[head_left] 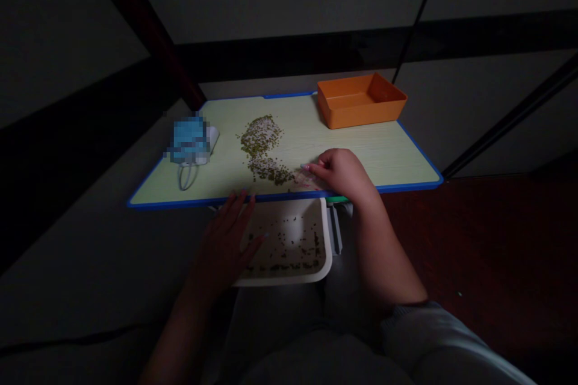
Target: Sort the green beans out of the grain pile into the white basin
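Observation:
My right hand [344, 173] is closed low over the table, thumb and fingertips pinched together at the right end of the grains. What the pinch holds, if anything, I cannot make out. A heap of mixed green and whitish grains [261, 135] trails toward me into a smaller patch [270, 169]. My left hand [228, 242] lies open, fingers apart, over the left side of a white bin [289, 280], its fingertips by the table's front edge. Small dark grains are scattered across the bin's bottom.
An orange box [365, 115] stands at the back right of the pale, blue-edged table [383, 162]. On the left lies a pixelated blue and white object [189, 138] with a cord loop. A wall rises behind the table.

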The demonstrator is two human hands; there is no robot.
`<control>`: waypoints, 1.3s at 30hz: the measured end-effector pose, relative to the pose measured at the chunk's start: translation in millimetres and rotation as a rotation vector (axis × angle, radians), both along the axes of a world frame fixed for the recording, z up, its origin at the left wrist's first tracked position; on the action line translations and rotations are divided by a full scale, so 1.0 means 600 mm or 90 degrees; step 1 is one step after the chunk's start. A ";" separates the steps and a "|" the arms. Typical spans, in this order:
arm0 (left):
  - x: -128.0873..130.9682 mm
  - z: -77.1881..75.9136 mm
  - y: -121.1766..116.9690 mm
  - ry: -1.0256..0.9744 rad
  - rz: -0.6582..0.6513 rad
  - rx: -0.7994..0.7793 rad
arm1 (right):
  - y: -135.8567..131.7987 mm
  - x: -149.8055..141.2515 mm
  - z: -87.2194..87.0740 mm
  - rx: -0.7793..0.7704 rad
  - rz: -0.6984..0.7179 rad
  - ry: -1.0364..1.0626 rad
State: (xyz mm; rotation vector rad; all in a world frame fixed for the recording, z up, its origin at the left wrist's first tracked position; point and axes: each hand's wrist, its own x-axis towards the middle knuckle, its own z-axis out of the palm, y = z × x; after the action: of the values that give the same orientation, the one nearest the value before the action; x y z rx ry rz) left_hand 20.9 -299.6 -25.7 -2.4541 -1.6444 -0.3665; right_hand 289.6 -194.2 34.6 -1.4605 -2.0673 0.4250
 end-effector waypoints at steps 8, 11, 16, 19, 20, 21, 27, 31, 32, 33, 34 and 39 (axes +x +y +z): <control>0.002 0.003 -0.001 0.003 0.008 -0.006 | 0.005 -0.015 -0.006 0.010 0.024 -0.010; 0.002 0.003 -0.001 0.004 0.004 0.000 | 0.004 -0.013 -0.006 0.004 0.036 0.003; 0.001 0.004 -0.001 0.004 -0.004 0.001 | 0.002 -0.007 -0.004 -0.003 0.058 0.022; 0.001 0.003 -0.001 0.002 -0.003 0.003 | 0.000 -0.003 -0.002 -0.004 0.068 0.030; 0.000 0.002 0.000 0.002 -0.002 0.003 | 0.000 -0.002 -0.002 -0.003 0.067 0.033; 0.000 0.002 0.000 0.003 0.000 0.002 | 0.000 0.000 -0.002 -0.002 0.062 0.033; -0.001 -0.001 0.001 0.002 0.000 0.007 | -0.001 0.001 0.000 -0.012 0.016 -0.004; 0.000 0.000 0.001 0.005 0.000 0.009 | -0.003 -0.009 0.002 0.008 0.013 -0.030; 0.001 0.001 0.001 0.005 -0.001 0.008 | -0.003 -0.012 0.003 0.011 0.008 -0.037; 0.001 0.001 0.001 0.005 -0.001 0.005 | -0.004 -0.015 0.003 0.014 0.004 -0.043; 0.001 0.001 0.000 0.006 0.002 0.004 | -0.004 -0.017 0.003 0.015 0.003 -0.049; 0.001 0.001 0.000 0.011 0.005 -0.001 | -0.006 -0.019 0.003 0.017 0.019 -0.041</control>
State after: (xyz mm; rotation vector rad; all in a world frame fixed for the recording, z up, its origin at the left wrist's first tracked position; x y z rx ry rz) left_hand 21.5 -299.8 -25.3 -2.4438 -1.6479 -0.3427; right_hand 278.1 -197.9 36.3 -1.4464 -2.1399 0.3656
